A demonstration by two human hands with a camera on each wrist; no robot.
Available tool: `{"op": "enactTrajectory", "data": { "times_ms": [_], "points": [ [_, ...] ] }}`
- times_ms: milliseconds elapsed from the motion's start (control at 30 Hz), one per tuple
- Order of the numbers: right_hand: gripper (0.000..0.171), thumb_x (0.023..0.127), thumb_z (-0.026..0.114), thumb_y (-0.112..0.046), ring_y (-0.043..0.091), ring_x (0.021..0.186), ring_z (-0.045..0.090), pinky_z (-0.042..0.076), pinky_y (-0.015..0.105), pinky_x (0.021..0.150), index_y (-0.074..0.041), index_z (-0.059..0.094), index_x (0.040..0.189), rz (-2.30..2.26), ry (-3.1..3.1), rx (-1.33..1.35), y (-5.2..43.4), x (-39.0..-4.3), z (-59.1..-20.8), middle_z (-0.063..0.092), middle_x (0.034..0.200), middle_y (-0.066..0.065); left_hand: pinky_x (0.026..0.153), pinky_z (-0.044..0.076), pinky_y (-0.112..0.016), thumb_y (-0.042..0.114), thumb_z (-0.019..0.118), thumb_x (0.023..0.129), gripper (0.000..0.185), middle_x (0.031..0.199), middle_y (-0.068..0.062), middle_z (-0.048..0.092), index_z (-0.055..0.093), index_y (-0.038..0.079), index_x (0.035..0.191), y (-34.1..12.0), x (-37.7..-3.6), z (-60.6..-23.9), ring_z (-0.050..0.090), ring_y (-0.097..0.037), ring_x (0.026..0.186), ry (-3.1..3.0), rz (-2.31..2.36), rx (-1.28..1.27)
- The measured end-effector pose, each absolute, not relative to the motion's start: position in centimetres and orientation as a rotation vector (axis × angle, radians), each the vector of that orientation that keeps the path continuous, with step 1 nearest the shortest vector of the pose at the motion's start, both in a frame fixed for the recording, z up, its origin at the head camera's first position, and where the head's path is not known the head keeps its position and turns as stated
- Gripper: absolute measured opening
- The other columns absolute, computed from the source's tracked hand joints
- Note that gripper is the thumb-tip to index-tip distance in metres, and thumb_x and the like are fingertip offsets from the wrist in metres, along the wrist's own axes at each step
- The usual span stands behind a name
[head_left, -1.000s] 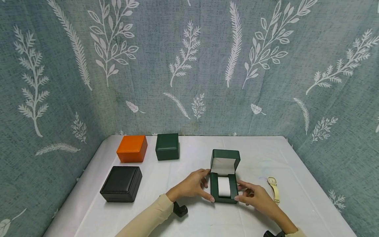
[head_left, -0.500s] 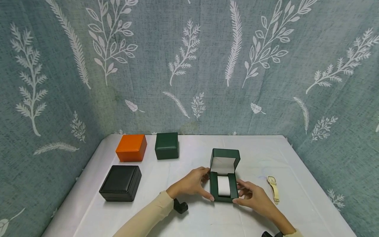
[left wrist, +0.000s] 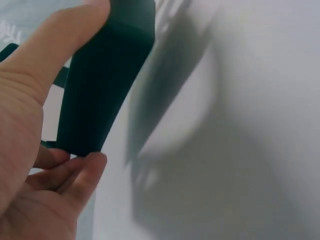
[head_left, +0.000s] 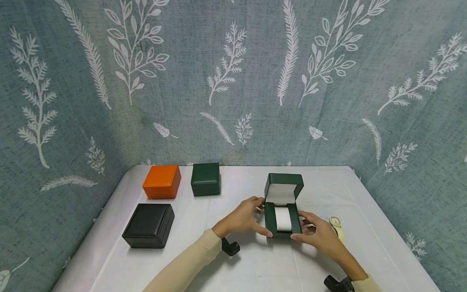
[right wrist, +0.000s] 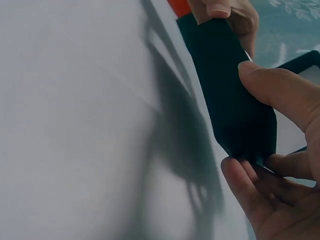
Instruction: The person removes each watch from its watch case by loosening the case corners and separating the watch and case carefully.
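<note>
A green watch box (head_left: 284,179) stands with its lid raised, showing a pale lining and a white cushion (head_left: 283,219) in its base. My left hand (head_left: 245,217) grips the box's left side, thumb at the front corner and fingers towards the back. On the right side, my right hand (head_left: 318,233) holds it the same way, thumb at the front. Both wrist views show the box (left wrist: 102,85) raised over the white cloth, its shadow apart from it. A gold-coloured wristwatch (head_left: 335,222) lies just beyond my right hand, its strap partly hidden.
Three closed boxes stand at the left: an orange box (head_left: 162,181), a second green box (head_left: 206,179) and a larger black box (head_left: 148,225). White cloth covers the table (head_left: 240,275). A leaf-patterned curtain (head_left: 255,81) hangs behind and at both sides.
Both hands have shifted the open green watch box away from me and a little to the right, up off the cloth. My right hand now covers part of the wristwatch's strap.
</note>
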State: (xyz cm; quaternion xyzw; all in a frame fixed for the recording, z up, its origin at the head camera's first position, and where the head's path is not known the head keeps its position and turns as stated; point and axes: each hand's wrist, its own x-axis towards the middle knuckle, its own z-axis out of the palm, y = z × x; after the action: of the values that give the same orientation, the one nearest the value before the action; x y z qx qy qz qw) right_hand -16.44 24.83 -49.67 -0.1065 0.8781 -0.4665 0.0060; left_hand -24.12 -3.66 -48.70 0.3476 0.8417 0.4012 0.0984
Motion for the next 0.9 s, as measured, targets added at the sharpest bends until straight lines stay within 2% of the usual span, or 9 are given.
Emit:
{"op": "enactTrajectory", "data": {
  "times_ms": [233, 333, 533, 767, 900],
  "points": [
    [0.085, 0.081, 0.090, -0.035, 0.023, 0.102, 0.065, 0.057, 0.033, 0.088, -0.001, 0.051, 0.148, -1.409, 2.813, -0.277, 27.3, -17.4, -47.5, 0.064, 0.124, 0.015, 0.095, 0.054, -0.027, 0.039, 0.096, 0.072, 0.096, 0.129, -0.010, 0.055, 0.048, 0.001, 0.148, -0.5, -26.3, -47.5, 0.060, -0.023, 0.116, 2.482, 1.189, 1.124],
    [0.085, 0.083, 0.088, -0.036, 0.024, 0.105, 0.065, 0.057, 0.035, 0.089, -0.001, 0.049, 0.150, -1.410, 2.809, -0.281, 28.6, -17.7, -46.8, 0.061, 0.130, 0.018, 0.094, 0.055, -0.027, 0.040, 0.095, 0.073, 0.097, 0.130, -0.011, 0.054, 0.048, 0.002, 0.148, 0.8, -27.0, -47.0, 0.062, -0.024, 0.116, 2.493, 1.170, 1.139],
    [0.081, 0.088, 0.084, -0.035, 0.029, 0.111, 0.063, 0.055, 0.043, 0.093, -0.001, 0.046, 0.152, -1.407, 2.812, -0.321, 31.1, -18.9, -45.9, 0.057, 0.138, 0.020, 0.096, 0.055, -0.031, 0.038, 0.094, 0.075, 0.086, 0.130, -0.012, 0.053, 0.054, 0.003, 0.141, 3.3, -28.7, -46.2, 0.060, -0.028, 0.118, 2.462, 1.193, 1.195],
    [0.084, 0.089, 0.083, -0.033, 0.033, 0.113, 0.064, 0.057, 0.032, 0.086, -0.001, 0.041, 0.155, -1.412, 2.761, -0.305, 32.9, -20.5, -46.4, 0.057, 0.136, 0.021, 0.098, 0.054, -0.034, 0.035, 0.095, 0.074, 0.081, 0.124, -0.011, 0.054, 0.057, 0.003, 0.139, 4.7, -30.0, -46.2, 0.062, -0.033, 0.117, 2.456, 1.193, 1.170],
    [0.085, 0.090, 0.082, -0.032, 0.034, 0.113, 0.065, 0.058, 0.033, 0.084, -0.001, 0.040, 0.156, -1.450, 2.690, -0.296, 34.0, -21.6, -47.1, 0.057, 0.134, 0.023, 0.095, 0.055, -0.030, 0.039, 0.095, 0.073, 0.084, 0.122, -0.008, 0.055, 0.057, 0.003, 0.140, 5.6, -30.5, -46.7, 0.063, -0.032, 0.115, 2.483, 1.190, 1.105]
  ]
}}
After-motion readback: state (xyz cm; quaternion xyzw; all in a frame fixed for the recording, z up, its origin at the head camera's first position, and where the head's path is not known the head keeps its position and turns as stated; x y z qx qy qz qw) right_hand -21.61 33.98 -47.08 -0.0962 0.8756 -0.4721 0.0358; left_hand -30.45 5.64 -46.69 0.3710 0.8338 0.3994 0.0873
